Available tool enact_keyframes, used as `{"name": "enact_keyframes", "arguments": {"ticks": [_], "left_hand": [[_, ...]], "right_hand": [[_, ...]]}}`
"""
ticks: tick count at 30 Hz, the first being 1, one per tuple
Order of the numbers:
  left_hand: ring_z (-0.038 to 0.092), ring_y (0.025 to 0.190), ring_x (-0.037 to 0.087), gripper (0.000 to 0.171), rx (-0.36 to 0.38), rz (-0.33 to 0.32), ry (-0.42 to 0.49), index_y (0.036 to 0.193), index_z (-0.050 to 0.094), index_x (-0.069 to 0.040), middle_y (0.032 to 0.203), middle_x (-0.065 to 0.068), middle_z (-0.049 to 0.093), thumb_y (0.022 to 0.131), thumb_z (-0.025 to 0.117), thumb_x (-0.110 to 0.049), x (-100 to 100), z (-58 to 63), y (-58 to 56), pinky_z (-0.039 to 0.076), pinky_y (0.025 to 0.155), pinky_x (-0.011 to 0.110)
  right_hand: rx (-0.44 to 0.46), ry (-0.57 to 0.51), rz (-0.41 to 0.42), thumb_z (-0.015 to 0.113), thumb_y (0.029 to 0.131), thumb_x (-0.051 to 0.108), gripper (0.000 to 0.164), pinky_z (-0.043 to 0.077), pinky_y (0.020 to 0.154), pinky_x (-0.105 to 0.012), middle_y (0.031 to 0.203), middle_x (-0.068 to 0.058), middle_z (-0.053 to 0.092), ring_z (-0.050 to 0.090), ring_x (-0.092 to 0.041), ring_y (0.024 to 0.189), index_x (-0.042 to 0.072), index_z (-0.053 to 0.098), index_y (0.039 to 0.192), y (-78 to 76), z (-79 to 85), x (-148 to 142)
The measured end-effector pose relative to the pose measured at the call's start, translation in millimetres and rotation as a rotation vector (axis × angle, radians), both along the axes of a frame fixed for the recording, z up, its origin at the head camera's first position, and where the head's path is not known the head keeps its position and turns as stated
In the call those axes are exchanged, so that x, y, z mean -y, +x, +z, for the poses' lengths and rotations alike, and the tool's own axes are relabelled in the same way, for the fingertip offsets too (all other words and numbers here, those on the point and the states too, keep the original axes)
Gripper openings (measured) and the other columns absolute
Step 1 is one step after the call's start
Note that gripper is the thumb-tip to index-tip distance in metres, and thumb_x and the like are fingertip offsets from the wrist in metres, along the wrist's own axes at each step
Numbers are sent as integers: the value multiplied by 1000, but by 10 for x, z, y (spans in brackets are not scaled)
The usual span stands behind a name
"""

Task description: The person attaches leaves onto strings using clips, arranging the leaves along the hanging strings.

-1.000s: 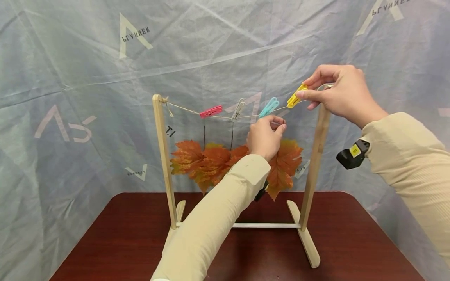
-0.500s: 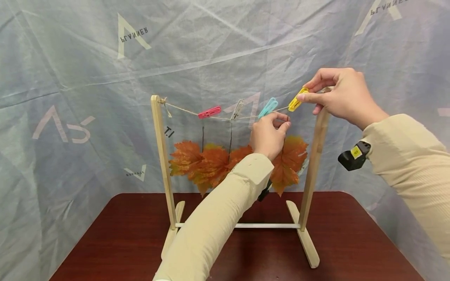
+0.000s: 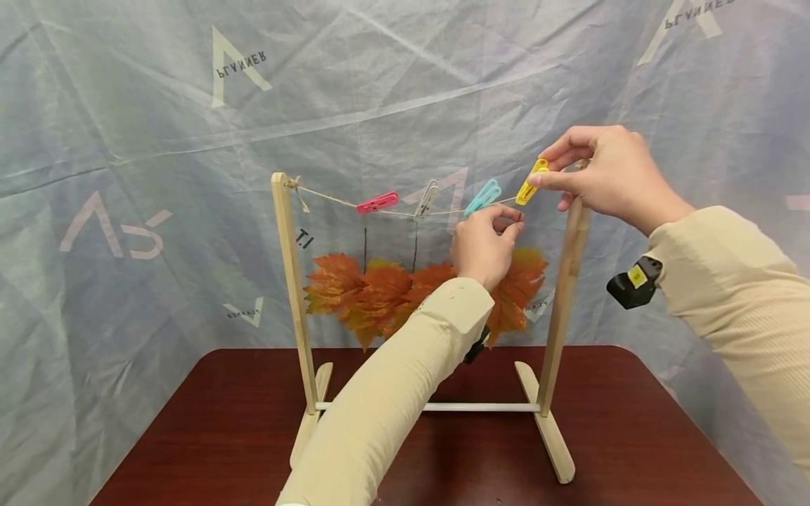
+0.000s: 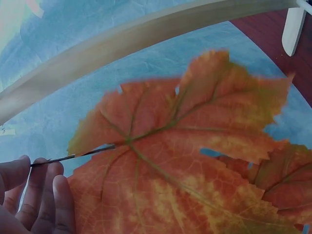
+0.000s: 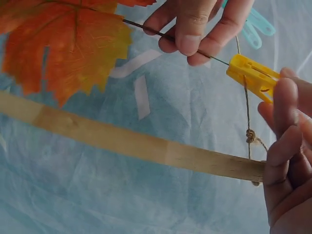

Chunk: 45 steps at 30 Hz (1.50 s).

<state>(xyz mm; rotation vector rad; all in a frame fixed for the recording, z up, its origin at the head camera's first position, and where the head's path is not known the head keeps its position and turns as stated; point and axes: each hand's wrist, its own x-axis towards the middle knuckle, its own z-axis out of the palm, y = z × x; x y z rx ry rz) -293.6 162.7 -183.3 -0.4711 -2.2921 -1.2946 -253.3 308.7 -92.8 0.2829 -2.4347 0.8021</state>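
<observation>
My left hand (image 3: 484,246) pinches the thin dark stem (image 4: 53,160) of an orange maple leaf (image 4: 161,161), which hangs below the fingers. With thumb and fingers, my right hand (image 3: 614,169) pinches a yellow clothespin (image 3: 530,184) at its handle end. In the right wrist view the pin's nose lies over the twine line (image 5: 247,105), and the stem's tip reaches that nose. Whether the pin grips the stem cannot be told. Just above the left hand, a light blue clothespin (image 3: 484,197) sits on the twine.
Red (image 3: 377,202) and whitish (image 3: 427,200) clothespins sit farther left on the line, with leaves (image 3: 380,295) hanging beneath. Wooden posts at left (image 3: 294,281) and right (image 3: 564,309) carry the twine. The frame stands on a dark red table (image 3: 209,422) before a grey cloth backdrop (image 3: 158,211).
The yellow clothespin and right hand have come slightly down, lately leftward. My left hand has shifted a little right with the stem, and its leaf has swung right, then back left.
</observation>
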Motion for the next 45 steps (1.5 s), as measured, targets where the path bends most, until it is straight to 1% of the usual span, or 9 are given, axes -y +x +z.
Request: {"name": "enact_keyframes", "arguments": {"ticks": [6,11,14,18,24,28,34,38,45], "left_hand": [[62,71,0,14,7,-6,-27,109,79,-30,92,-16,75,97,72,-32,23,1,20,44,57,19],[69,84,4,23,0,-54,-20,119,77,-26,102,-10,77,97,73,-28,114,-10,49,46,64,16],[70,90,6,24,-13,-90,-10,121,76,-22,107,-7,76,97,72,-26,213,-18,80,49,69,17],[70,92,7,23,-46,-101,-28,119,76,-20,109,-7,76,98,71,-27,377,-33,149,49,72,20],[69,87,7,18,-80,-103,-55,113,77,-20,103,-8,76,98,71,-29,636,-88,265,51,72,26],[68,86,7,17,-89,-117,-65,111,77,-20,101,-7,76,99,70,-29,788,-133,309,51,73,27],[67,84,8,16,-77,-126,-73,111,76,-18,100,-6,76,98,71,-27,1009,-242,359,52,74,29],[66,84,10,16,-65,-119,-81,110,76,-17,99,-5,76,98,71,-26,1160,-332,386,52,75,32],[65,85,13,17,-43,-108,-122,112,75,-17,98,-5,75,97,73,-26,1371,-498,444,52,77,37]], "right_hand": [[62,78,-19,73,94,44,53,48,55,-28,122,-18,67,69,-19,59,12,63,135,43,-6,38],[115,119,-7,68,97,45,62,49,57,-29,133,-22,60,68,-14,64,13,53,147,61,-1,63],[109,154,-28,66,97,46,67,48,59,-32,136,-22,58,68,-13,67,12,47,151,84,-3,74],[44,169,-67,65,98,44,68,45,61,-31,136,-21,60,66,-8,69,10,44,153,142,-42,103],[-88,99,-76,66,98,39,61,42,61,-22,129,-19,63,57,3,69,10,50,149,251,-179,160],[-115,41,-91,66,98,38,57,43,65,-23,129,-17,64,62,-6,79,12,52,147,318,-283,202],[-117,-15,-105,63,100,38,56,46,78,-46,130,-18,63,66,-38,101,11,51,148,399,-475,276],[-113,-38,-106,62,101,39,56,46,80,-50,129,-18,63,66,-38,103,11,51,148,436,-623,298],[-95,-34,-93,64,101,35,52,46,77,-45,127,-20,65,66,-35,100,8,54,145,536,-930,317]]}}
